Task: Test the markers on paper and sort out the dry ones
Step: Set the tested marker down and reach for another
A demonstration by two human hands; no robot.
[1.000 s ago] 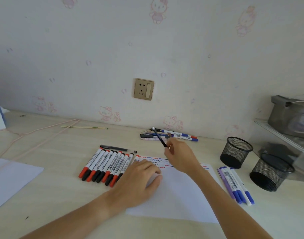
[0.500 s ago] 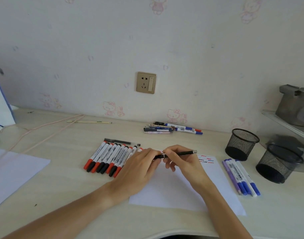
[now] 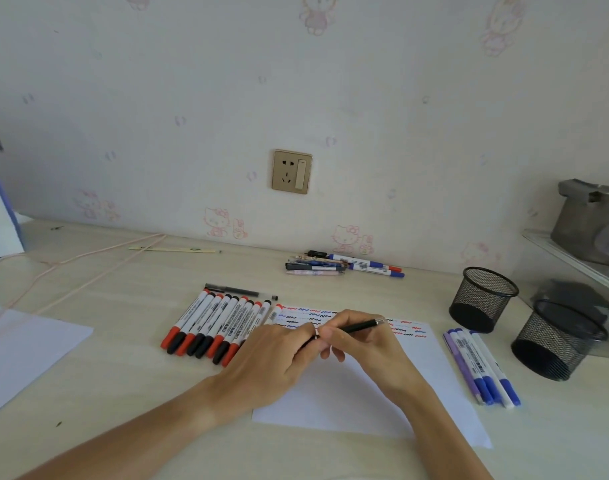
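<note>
A thin black pen lies almost level over the white test paper, its silver end pointing right. My right hand grips its barrel. My left hand pinches the pen's left end, which is hidden under my fingers. Red, blue and black squiggles run along the top of the paper. A row of several red- and black-capped markers lies left of the paper. Several blue and purple markers lie to its right.
Two black mesh cups stand at the right, next to a clear shelf. A heap of pens lies by the wall. Another white sheet lies at the left edge, with a pink cord behind it.
A second ago my right hand held the pen upright over the paper and my left hand lay flat on it. The pen has since come down level, and my left hand has taken its end.
</note>
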